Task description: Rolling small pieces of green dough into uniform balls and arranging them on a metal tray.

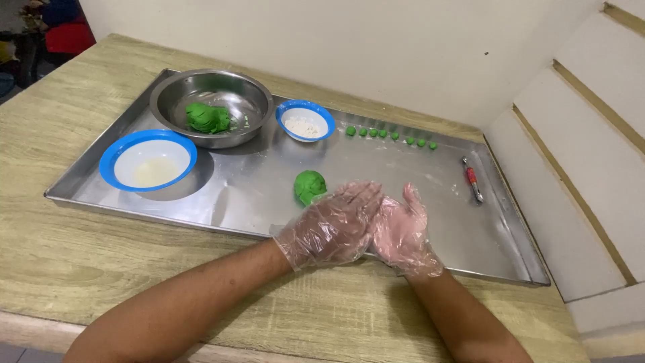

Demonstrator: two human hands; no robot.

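The left hand (332, 225) and right hand (403, 232), both in clear gloves, press palm to palm over the tray (497, 255), seemingly rolling a bit of dough. Whatever sits between them is hidden, so their hold cannot be told. A green lump (310, 186) lies just beyond the left hand, small balls (392, 134) farther off. Next, the palms likely need light, even pressure.

Thin, clear, crinkled plastic gloves are worn on the left hand (332, 228) and right hand (402, 232), ending loosely at the wrists; the forearms are left unsleeved.
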